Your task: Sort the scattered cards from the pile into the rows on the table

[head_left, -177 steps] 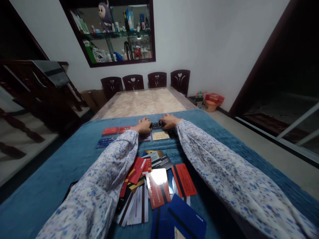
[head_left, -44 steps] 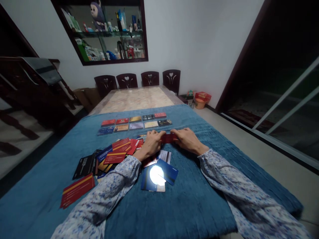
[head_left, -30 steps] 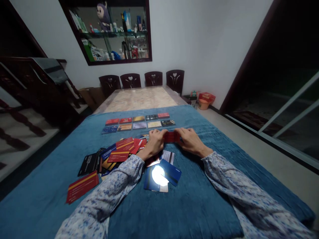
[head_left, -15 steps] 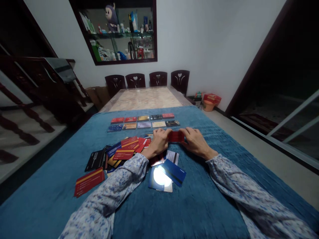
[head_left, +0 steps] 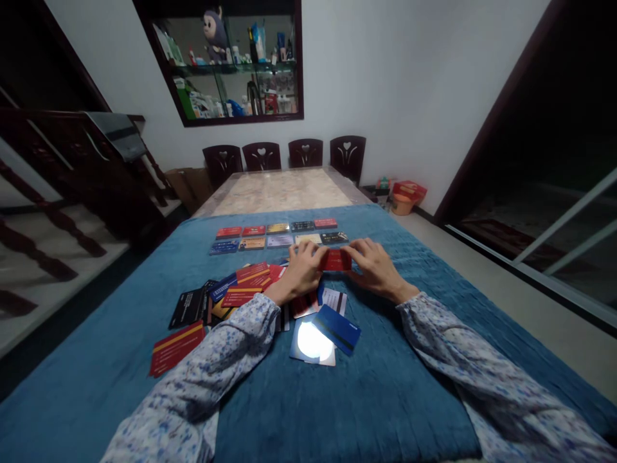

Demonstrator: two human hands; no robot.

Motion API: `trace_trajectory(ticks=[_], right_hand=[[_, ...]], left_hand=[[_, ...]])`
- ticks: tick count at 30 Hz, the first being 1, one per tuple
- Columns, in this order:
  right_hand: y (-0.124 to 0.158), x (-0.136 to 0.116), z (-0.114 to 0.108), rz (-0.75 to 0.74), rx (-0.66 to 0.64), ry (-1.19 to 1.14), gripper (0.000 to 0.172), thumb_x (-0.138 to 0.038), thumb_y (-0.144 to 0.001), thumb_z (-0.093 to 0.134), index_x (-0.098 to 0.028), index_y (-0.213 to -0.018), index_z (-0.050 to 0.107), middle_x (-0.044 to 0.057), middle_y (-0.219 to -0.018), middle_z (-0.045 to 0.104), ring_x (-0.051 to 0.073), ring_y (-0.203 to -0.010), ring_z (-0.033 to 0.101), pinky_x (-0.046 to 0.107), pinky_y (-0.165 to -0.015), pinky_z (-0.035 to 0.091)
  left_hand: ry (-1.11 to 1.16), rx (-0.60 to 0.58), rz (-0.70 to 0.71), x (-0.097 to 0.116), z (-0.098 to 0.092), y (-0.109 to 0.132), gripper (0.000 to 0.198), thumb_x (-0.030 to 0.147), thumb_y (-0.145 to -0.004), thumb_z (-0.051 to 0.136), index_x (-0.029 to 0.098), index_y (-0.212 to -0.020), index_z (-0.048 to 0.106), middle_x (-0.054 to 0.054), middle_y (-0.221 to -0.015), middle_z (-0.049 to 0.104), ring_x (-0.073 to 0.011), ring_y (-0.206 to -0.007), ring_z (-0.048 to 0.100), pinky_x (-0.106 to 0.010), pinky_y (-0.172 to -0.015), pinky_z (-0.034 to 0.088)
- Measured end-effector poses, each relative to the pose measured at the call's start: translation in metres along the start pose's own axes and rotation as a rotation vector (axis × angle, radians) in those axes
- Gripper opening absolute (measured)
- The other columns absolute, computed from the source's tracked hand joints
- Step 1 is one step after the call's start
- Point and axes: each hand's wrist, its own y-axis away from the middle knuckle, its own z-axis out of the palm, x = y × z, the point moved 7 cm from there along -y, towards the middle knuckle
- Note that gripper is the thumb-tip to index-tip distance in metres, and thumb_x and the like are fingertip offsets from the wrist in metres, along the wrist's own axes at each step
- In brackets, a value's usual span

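My left hand [head_left: 301, 272] and my right hand [head_left: 375, 268] pinch the two ends of a red card [head_left: 336, 260], held just above the blue blanket [head_left: 366, 386]. Beyond the hands lie two neat rows of cards [head_left: 279, 235], several in each. A loose heap of red, black and blue cards [head_left: 231, 296] spreads to the left of my left hand. Closer to me lie a dark blue card [head_left: 338, 328] and a shiny card [head_left: 312, 344] catching a bright glare.
A single red card [head_left: 176, 347] lies apart at the near left. Past the blanket is bare marble tabletop [head_left: 279, 191] with several dark chairs [head_left: 284, 156] at its far end. A glass wall cabinet [head_left: 231, 61] hangs above. A staircase rises at left, a sliding door stands at right.
Earlier both hands were at the far rows. They have since come back to the heap and taken up a red card, which has now risen slightly and moved toward the rows.
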Motion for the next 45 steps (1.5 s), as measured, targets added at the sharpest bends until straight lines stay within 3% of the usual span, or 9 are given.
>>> trace_trajectory(ticks=[8, 15, 26, 45], right_hand=[[-0.016, -0.018, -0.004, -0.051, -0.064, -0.021, 0.04, -0.033, -0.088, 0.064, -0.014, -0.124, 0.063, 0.015, -0.112, 0.061, 0.028, -0.101, 0.048, 0.035, -0.08, 0.036], [-0.035, -0.032, 0.005, -0.072, -0.136, -0.078, 0.048, -0.037, -0.086, 0.069, -0.013, -0.127, 0.06, 0.015, -0.114, 0.06, 0.029, -0.104, 0.049, 0.036, -0.081, 0.036], [-0.08, -0.065, 0.026, -0.131, -0.235, -0.13, 0.045, -0.038, -0.084, 0.073, -0.014, -0.121, 0.063, 0.015, -0.114, 0.06, 0.027, -0.101, 0.048, 0.035, -0.078, 0.036], [-0.179, -0.119, 0.073, -0.202, -0.341, -0.224, 0.045, -0.04, -0.084, 0.074, -0.014, -0.119, 0.064, 0.016, -0.119, 0.057, 0.028, -0.108, 0.047, 0.035, -0.082, 0.038]], left_hand=[[-0.117, -0.005, 0.029, -0.01, -0.015, 0.011, 0.045, 0.017, -0.089, 0.056, 0.019, -0.134, 0.053, -0.016, -0.133, 0.06, -0.0331, -0.133, 0.045, -0.055, -0.106, 0.032], [-0.187, -0.022, 0.026, -0.027, -0.029, 0.024, 0.043, 0.02, -0.089, 0.058, 0.02, -0.131, 0.055, -0.016, -0.134, 0.06, -0.0337, -0.131, 0.046, -0.054, -0.106, 0.032], [-0.206, -0.102, -0.027, -0.071, -0.047, 0.044, 0.046, 0.025, -0.086, 0.063, 0.017, -0.131, 0.057, -0.016, -0.134, 0.06, -0.0349, -0.128, 0.046, -0.055, -0.104, 0.033], [-0.278, -0.166, -0.159, -0.169, -0.072, 0.066, 0.052, 0.017, -0.081, 0.063, 0.02, -0.133, 0.056, -0.017, -0.134, 0.059, -0.0345, -0.127, 0.048, -0.054, -0.099, 0.038]])
